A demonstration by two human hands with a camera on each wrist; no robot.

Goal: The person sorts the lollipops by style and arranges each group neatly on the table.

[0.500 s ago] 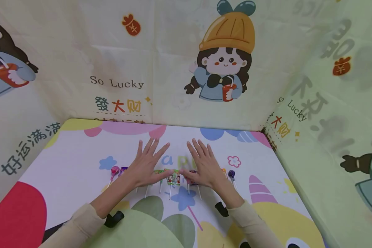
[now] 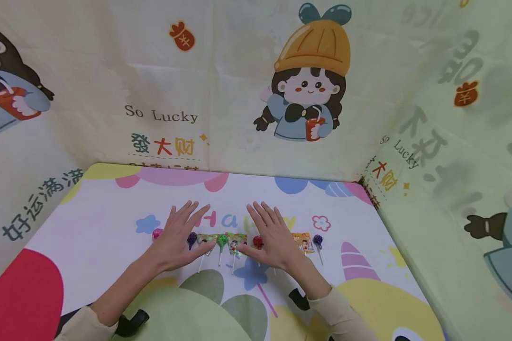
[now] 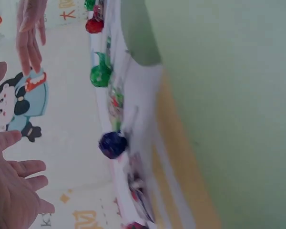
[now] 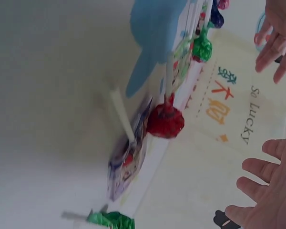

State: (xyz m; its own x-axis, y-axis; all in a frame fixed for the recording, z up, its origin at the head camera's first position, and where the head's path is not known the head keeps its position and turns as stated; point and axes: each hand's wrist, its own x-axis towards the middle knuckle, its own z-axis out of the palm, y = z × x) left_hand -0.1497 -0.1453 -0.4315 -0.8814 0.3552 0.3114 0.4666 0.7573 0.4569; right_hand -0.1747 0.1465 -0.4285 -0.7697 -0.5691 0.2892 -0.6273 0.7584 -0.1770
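A row of wrapped lollipops runs across the table. My left hand point(image 2: 175, 244), fingers spread and nothing in it, is over the row's left part, near a pink lollipop point(image 2: 157, 233) and a dark purple lollipop point(image 2: 191, 239). Between the hands lie a green ball lollipop point(image 2: 222, 240) and a flat green-wrapped lollipop point(image 2: 237, 240). My right hand point(image 2: 273, 241), also spread and holding nothing, is over the right part, by a red lollipop point(image 4: 166, 121) and a purple flat-wrapped lollipop point(image 4: 128, 164). An orange-wrapped lollipop point(image 2: 303, 242) and a purple lollipop point(image 2: 318, 240) end the row; the hands hide some others.
The table point(image 2: 98, 203) wears a white cloth printed with coloured shapes and letters. Cream printed curtains point(image 2: 234, 85) stand behind it and on both sides. Black straps point(image 2: 299, 299) hang at the wrists.
Both hands have drawn back towards me, the left one also going left, so they stand farther apart. More lollipops and printed letters show between and beyond them. The lollipops lie where they were.
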